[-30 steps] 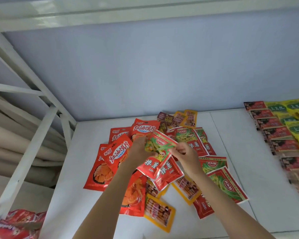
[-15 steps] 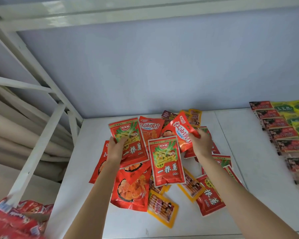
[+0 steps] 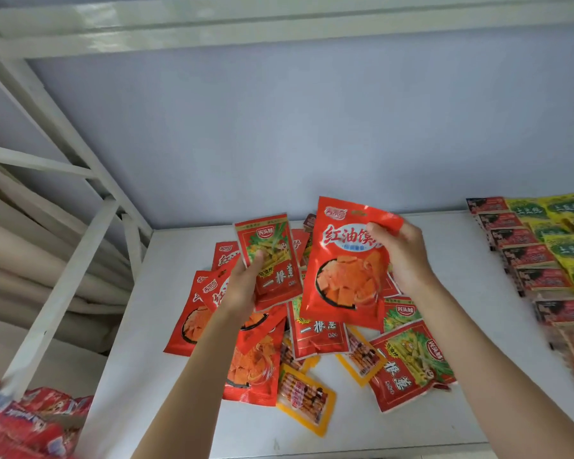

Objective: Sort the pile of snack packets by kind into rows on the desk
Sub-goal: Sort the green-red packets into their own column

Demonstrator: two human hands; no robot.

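A pile of snack packets [image 3: 299, 346] lies in the middle of the white desk [image 3: 153, 366]: red ones, red-and-green ones, small yellow ones. My left hand [image 3: 242, 286] holds a red-and-green packet [image 3: 272, 260] upright above the pile. My right hand [image 3: 401, 256] pinches the upper right edge of a larger red packet [image 3: 342, 270] with orange chips printed on it, raised beside the other. On the right, sorted rows stand along the desk: dark red packets [image 3: 524, 256] and yellow-green packets [image 3: 567, 240].
A white metal frame [image 3: 80, 246] with slanted bars rises at the left of the desk, and a blue-grey wall stands behind. More red packets [image 3: 30, 422] lie at the bottom left corner, off the desk. Bare desk surface shows between the pile and the rows.
My right hand has lifted the larger red packet higher and turned it face-on. The second red-and-green packet has dropped from in front back onto the pile. My left hand still holds its packet.
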